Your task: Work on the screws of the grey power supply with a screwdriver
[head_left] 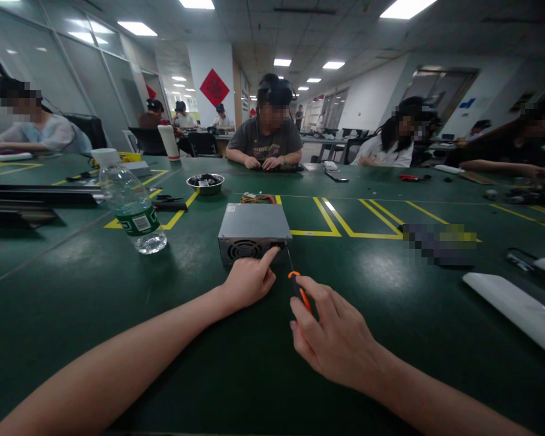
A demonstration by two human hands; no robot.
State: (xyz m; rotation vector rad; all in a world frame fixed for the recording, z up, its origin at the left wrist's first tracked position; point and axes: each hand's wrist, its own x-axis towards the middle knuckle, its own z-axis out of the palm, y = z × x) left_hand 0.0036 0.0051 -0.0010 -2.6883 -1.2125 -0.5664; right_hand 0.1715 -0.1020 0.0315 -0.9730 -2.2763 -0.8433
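The grey computer power supply [254, 221] stood at the centre of the frame on the green surface [236, 369], with its fan side toward the lower edge. The left hand [249, 283] was in front of it, its index finger stretched to the right part of this side and the other fingers bent; whether they gripped something, I could not tell. The right hand [333, 327], right of the centre, was grasping an orange and black screwdriver [294, 281], whose thin shaft pointed up to the right edge of the same side. Coloured cables [260, 198] lay just behind the unit. A clear plastic bottle [138, 223] stood tilted in the frame's left part.
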